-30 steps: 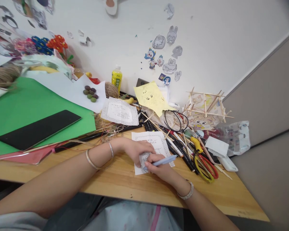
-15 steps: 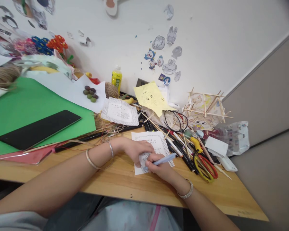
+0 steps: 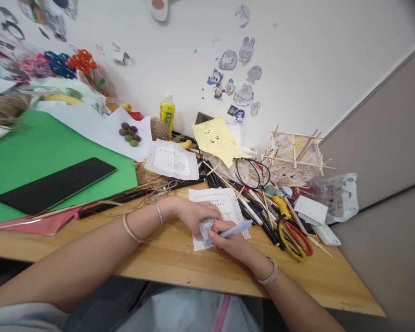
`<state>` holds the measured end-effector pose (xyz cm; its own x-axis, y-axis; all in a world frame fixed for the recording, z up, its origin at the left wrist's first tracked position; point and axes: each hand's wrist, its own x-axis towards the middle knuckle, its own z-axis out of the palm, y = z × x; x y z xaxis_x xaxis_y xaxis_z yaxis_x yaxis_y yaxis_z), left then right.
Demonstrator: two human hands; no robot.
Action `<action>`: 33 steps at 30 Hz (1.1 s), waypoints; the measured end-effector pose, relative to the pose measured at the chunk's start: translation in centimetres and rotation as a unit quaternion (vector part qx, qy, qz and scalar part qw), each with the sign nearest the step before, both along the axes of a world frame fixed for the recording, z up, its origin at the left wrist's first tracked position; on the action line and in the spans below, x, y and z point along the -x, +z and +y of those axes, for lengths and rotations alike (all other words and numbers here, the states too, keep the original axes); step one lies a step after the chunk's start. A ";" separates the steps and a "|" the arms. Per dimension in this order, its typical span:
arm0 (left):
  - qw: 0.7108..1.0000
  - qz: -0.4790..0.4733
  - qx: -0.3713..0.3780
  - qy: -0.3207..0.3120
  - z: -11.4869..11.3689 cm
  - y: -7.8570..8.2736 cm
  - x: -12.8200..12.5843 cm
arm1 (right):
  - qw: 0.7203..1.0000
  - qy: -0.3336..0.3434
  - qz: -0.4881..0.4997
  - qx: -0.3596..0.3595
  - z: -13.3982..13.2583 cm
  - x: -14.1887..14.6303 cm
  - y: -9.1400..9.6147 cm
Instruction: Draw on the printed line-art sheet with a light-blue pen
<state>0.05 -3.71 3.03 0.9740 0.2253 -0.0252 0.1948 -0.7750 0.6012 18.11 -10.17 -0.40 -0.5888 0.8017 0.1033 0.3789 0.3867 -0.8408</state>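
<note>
A small white sheet of paper (image 3: 207,196) with drawn lines, some writing and a patterned border lies on the wooden table (image 3: 173,258). My right hand (image 3: 230,240) grips a light blue pen (image 3: 237,228), its tip down at the lower part of the sheet. Across the left side of the paper rests my left hand (image 3: 198,216), fingers apart and curved, fingertips touching it. Part of the drawing is hidden under both hands. Beyond them lies a second drawn sheet (image 3: 171,159) with a similar patterned border.
Right of the paper are piled markers (image 3: 259,216), scissors (image 3: 293,240) with yellow and red handles, and a stick frame (image 3: 293,154). A black tablet-like slab (image 3: 57,184) lies on green card (image 3: 17,152) at left. A yellow bottle (image 3: 167,113) stands by the wall.
Hardly anything differs. Both hands, the pen and the paper keep their places, with only a very slight shift of the view.
</note>
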 end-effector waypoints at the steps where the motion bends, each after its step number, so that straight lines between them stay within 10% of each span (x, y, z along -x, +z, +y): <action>1: 1.000 0.001 -0.004 -0.002 0.0 0.0 0.0 | 1.000 0.001 0.002 0.004 0.0 0.0 0.0; 33: 0.999 0.028 -0.026 -0.008 0.2 0.0 0.2 | 0.993 -0.095 0.043 -0.051 -0.2 -0.6 -0.4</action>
<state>-0.13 -3.50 2.99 0.9749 0.2116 -0.0692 0.2144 -0.8087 0.5478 18.66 -10.40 -0.76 -0.4130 0.8801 0.2340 0.3814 0.4005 -0.8331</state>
